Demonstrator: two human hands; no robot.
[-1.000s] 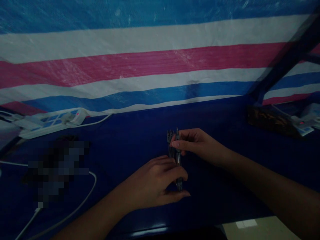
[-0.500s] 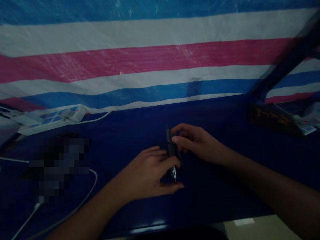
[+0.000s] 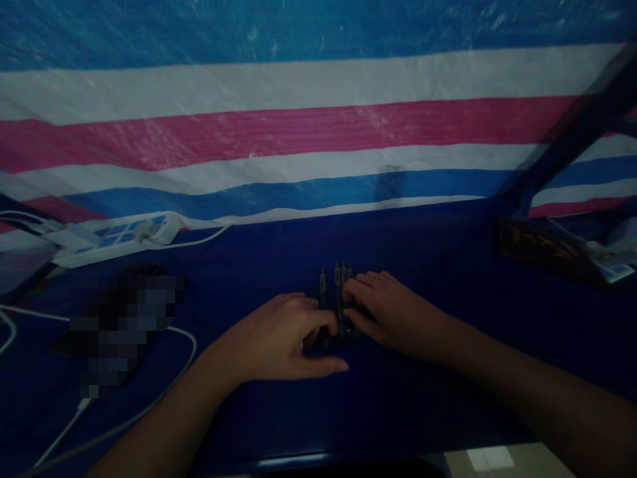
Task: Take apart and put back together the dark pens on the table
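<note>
Several dark pens (image 3: 341, 273) lie side by side on the blue table, their clip ends away from me. A single pen (image 3: 323, 282) lies a little to their left, with a narrow gap between. My left hand (image 3: 288, 338) is over the lower part of that single pen, thumb stretched out and apart from the bent fingers. The near end of the pen is partly hidden under it. My right hand (image 3: 393, 309) rests against the right side of the grouped pens, index finger and thumb apart and touching them. The dim light hides finer detail.
On the left lie a blurred-out dark device (image 3: 124, 325) with a white cable (image 3: 192, 345) and a white power strip (image 3: 119, 239). A dark patterned object (image 3: 542, 249) sits at the right by another power strip (image 3: 620, 269). A striped sheet (image 3: 298, 133) hangs behind the table (image 3: 279, 252).
The pen that was between my hands now lies on the table. Both hands have lowered around the pens, the left shifting slightly left. My view has tilted up a little.
</note>
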